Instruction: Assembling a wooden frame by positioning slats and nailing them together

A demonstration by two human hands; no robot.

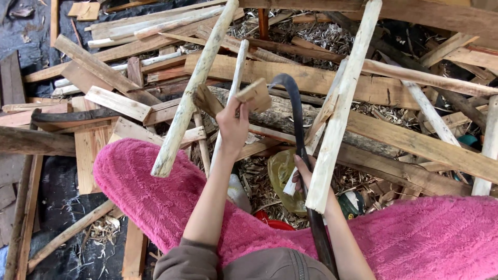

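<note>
A: Item one: small wood block [254, 95], pinched at its lower edge by the left hand [232, 126], held raised above the log [332, 124] and scrap pile.

B: Item two: curved blade [295, 111], handle gripped in the right hand [306, 173], tip arched just beside the block.

A: Hazard noted: fingers may be nicked if the blade is brought down near the pinch.

B: Further: loose peeled sticks [337, 111] leaning nearby may be knocked and slide.

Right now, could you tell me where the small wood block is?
In the head view, the block is mid-frame, held in the left hand, just left of the curved blade.
</note>
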